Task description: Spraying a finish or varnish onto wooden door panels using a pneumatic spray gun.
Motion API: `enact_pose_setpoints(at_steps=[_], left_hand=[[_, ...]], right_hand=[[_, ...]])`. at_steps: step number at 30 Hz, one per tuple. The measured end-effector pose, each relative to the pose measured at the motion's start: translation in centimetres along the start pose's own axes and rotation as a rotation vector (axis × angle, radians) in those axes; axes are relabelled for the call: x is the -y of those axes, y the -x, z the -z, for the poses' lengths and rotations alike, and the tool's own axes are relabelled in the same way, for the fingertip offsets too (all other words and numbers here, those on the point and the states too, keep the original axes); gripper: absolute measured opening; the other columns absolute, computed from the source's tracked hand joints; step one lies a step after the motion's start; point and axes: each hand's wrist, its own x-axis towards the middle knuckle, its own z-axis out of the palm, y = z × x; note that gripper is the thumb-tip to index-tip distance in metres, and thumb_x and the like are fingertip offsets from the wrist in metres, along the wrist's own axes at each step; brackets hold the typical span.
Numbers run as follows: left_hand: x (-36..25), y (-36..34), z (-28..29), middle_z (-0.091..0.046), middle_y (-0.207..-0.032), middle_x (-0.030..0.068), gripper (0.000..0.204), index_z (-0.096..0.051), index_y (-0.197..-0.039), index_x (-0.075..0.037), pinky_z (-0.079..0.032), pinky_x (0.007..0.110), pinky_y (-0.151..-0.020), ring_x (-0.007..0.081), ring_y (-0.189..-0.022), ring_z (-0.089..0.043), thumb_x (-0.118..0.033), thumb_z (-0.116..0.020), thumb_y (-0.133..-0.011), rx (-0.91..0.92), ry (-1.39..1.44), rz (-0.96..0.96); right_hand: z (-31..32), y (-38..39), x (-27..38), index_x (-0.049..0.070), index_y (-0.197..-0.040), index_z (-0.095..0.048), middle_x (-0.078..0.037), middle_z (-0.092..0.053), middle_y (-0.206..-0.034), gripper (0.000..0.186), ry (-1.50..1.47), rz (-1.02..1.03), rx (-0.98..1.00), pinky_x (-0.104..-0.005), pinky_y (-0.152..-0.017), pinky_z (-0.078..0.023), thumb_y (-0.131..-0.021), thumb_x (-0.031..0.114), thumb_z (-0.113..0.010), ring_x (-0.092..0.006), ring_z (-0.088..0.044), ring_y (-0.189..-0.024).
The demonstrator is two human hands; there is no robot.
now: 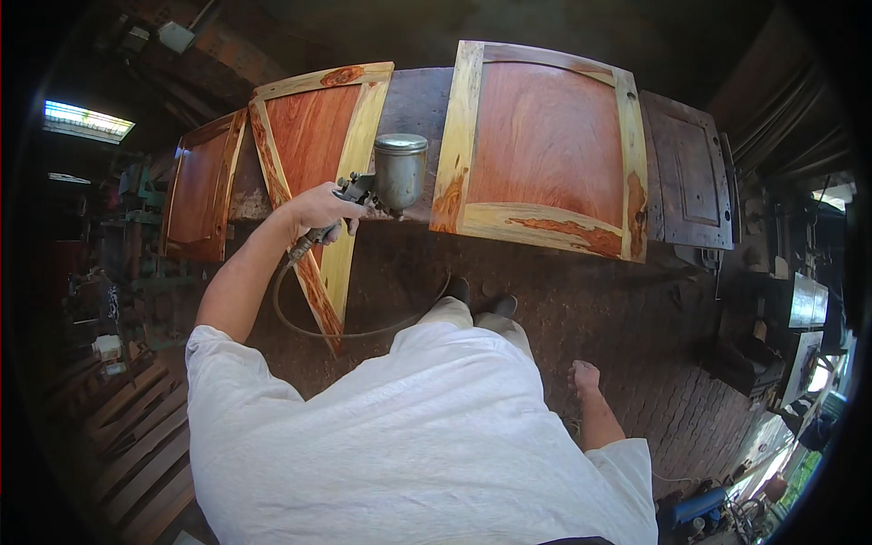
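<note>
My left hand grips a spray gun with a silver cup on top and a hose hanging in a loop below. Behind the gun, a triangular framed wooden panel in red and pale yellow wood leans on a dark worn bench, its point reaching down low. A larger framed panel stands to the right of the cup. At lower right, away from the panels, my right hand hangs with curled fingers and nothing visible in it.
Another reddish door stands at the left end, a dark weathered door at the right. Wooden slats lie at lower left. A blue cylinder machine sits at lower right. My shoes are on the dark brick floor.
</note>
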Motion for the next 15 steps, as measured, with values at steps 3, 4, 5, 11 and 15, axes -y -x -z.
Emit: enact_pose_setpoints(at_steps=[3, 4, 5, 11, 15], left_hand=[[-1.2, -0.6, 1.7, -0.069, -0.072, 0.0067, 0.017, -0.066, -0.087, -0.004, -0.046, 0.031, -0.038, 0.0137, -0.042, -0.056, -0.019, -0.072, -0.09, 0.135, -0.178, 0.088], [-1.7, -1.7, 2.2, -0.068, -0.072, 0.006, 0.017, -0.067, -0.088, -0.003, -0.046, 0.031, -0.039, 0.014, -0.043, -0.057, -0.019, -0.072, -0.09, 0.106, -0.192, 0.079], [-2.2, -3.0, 2.7, -0.067, -0.071, 0.0053, 0.017, -0.068, -0.09, -0.002, -0.046, 0.031, -0.039, 0.0143, -0.044, -0.057, -0.019, -0.072, -0.09, 0.061, -0.216, 0.087], [-8.1, -15.5, 4.8, -0.065, -0.07, 0.008, 0.023, -0.067, -0.087, -0.002, -0.047, 0.035, -0.043, 0.0156, -0.049, -0.057, -0.024, -0.072, -0.093, -0.224, -0.117, -0.083], [-12.1, -21.8, 4.3, -0.064, -0.071, 0.0091, 0.025, -0.065, -0.086, -0.002, -0.045, 0.036, -0.042, 0.017, -0.047, -0.055, -0.024, -0.073, -0.093, -0.363, 0.057, -0.262]], right_hand=[[-0.2, 1.7, -4.0, 0.01, -0.097, -0.07, 0.0, -0.063, -0.076, 0.013, -0.034, -0.132, -0.027, -0.0317, -0.047, -0.046, -0.097, 0.02, -0.062, -0.0136, -0.058, -0.058], [-0.3, 2.1, -4.4, 0.011, -0.094, -0.067, -0.001, -0.062, -0.076, 0.012, -0.045, -0.243, -0.056, -0.0316, -0.047, -0.046, -0.097, 0.021, -0.062, -0.0138, -0.058, -0.057], [-0.7, 2.4, -4.6, 0.011, -0.094, -0.067, -0.001, -0.062, -0.076, 0.012, -0.056, -0.222, -0.051, -0.0316, -0.047, -0.046, -0.097, 0.021, -0.062, -0.0138, -0.058, -0.057], [-4.8, 7.4, -2.9, 0.007, -0.112, -0.072, -0.002, -0.068, -0.085, 0.023, -0.167, -0.084, -0.043, -0.0299, -0.055, -0.051, -0.098, 0.024, -0.064, -0.0122, -0.063, -0.068], [-4.2, 10.6, -1.7, 0.005, -0.127, -0.069, -0.004, -0.072, -0.097, 0.032, -0.177, 0.035, -0.079, -0.0281, -0.059, -0.054, -0.101, 0.022, -0.065, -0.0118, -0.067, -0.074]])
